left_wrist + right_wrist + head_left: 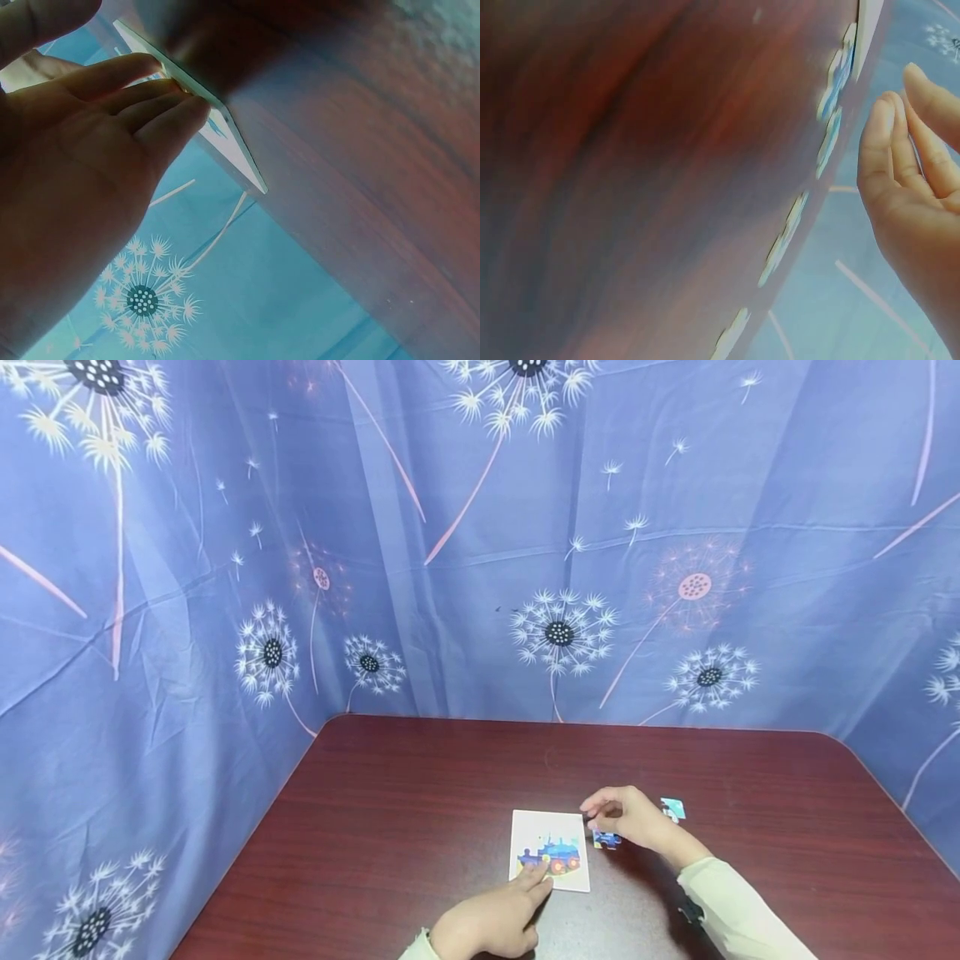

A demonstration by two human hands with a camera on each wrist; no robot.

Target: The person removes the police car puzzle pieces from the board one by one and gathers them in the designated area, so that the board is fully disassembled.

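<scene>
Left hand (495, 918) straight-fingered on thin square board (551, 839) | right hand (630, 818) loosely curved, unclenched, near knobbed puzzle piece (607, 841)

Blue dandelion curtain (465, 618), reddish-brown table (405, 793)

The reddish-brown table (390, 802) is carrying a white picture board (547, 823); a blue puzzle piece (607, 841) is sitting just beside it, a turquoise one (672, 807) lying farther right.

Smooth board (549, 825); glossy woodgrain table (420, 793); cloth curtain (465, 618).
</scene>
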